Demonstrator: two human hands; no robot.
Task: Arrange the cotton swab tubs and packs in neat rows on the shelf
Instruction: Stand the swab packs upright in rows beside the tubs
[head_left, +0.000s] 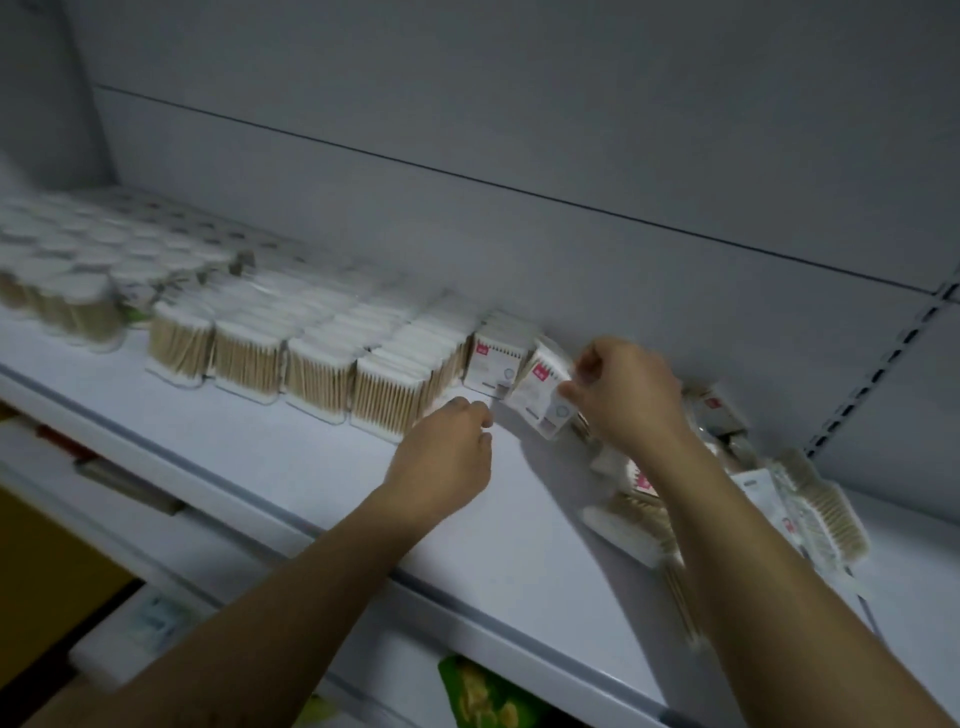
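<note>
While pinching the tilted pack (543, 397) in the right grip (628, 395), stand it upright and slide it flush against the upright pack (493, 358) ending the row (322, 364) on the shelf (311, 462). Steady that row with the left grip (441, 452), curled; cannot tell whether holding anything.

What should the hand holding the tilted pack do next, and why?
Probably stand the tilted pack upright against the row's last pack: the right hand pinches it leaning there, and the row ends right beside it.
</note>
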